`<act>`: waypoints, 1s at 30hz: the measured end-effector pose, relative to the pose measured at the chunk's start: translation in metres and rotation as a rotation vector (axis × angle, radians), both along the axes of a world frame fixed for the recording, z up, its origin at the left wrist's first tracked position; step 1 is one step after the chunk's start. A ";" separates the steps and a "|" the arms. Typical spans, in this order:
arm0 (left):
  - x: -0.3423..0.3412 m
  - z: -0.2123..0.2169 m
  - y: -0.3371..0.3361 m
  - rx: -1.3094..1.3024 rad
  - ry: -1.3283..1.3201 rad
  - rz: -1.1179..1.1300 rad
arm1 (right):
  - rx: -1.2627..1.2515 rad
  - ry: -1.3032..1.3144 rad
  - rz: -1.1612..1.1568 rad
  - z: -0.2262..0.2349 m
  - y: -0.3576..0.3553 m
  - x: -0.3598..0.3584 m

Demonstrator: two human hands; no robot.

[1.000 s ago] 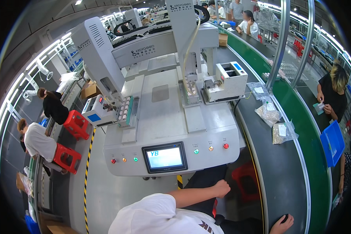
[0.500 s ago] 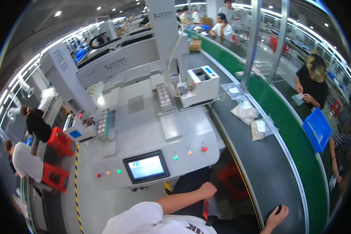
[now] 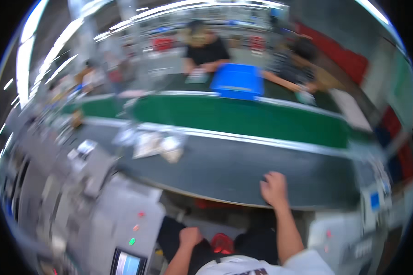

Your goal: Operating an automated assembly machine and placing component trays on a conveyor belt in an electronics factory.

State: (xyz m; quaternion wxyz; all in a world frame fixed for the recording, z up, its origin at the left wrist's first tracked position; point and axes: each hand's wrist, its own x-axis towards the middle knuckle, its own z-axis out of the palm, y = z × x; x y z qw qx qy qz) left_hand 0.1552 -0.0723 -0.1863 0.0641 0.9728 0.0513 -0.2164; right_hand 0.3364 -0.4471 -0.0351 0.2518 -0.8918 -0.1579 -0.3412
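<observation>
My left hand (image 3: 190,237) is closed in a loose fist over my dark-trousered thigh, with nothing visible in it. My right hand (image 3: 275,188) rests on the dark grey worktop (image 3: 225,165) toward its near edge, its fingers curled in. Blur hides what that hand holds; a small dark spot shows by its fingertips. Several clear plastic bags with pale contents (image 3: 172,147) lie on the same worktop, left of my right hand and well apart from it.
Beyond the worktop runs a green strip (image 3: 243,120); past it stands a blue bin (image 3: 237,82) between two people handling small items. A machine panel with a screen (image 3: 127,263) and lit buttons is at lower left. Another pale machine (image 3: 337,233) stands at lower right.
My view has swung to the right, so the machine now sits at lower left and the worktop spans the middle. The small black object seen in my right hand earlier is no longer clear.
</observation>
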 end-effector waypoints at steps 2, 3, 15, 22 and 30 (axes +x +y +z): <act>-0.003 0.007 -0.002 -0.047 -0.108 0.012 | 0.020 0.007 0.003 0.003 -0.001 0.000; -0.001 0.011 -0.007 -0.032 -0.095 0.046 | 0.038 0.011 0.011 -0.001 -0.005 0.001; 0.004 -0.016 -0.013 -0.072 -0.055 -0.125 | 0.030 0.078 -0.052 -0.011 -0.026 -0.016; 0.007 -0.023 0.000 -0.132 -0.077 -0.026 | 0.062 0.020 -0.149 0.013 -0.034 -0.060; 0.009 -0.026 0.003 -0.250 -0.101 -0.071 | -0.137 0.043 -1.219 0.133 -0.210 -0.226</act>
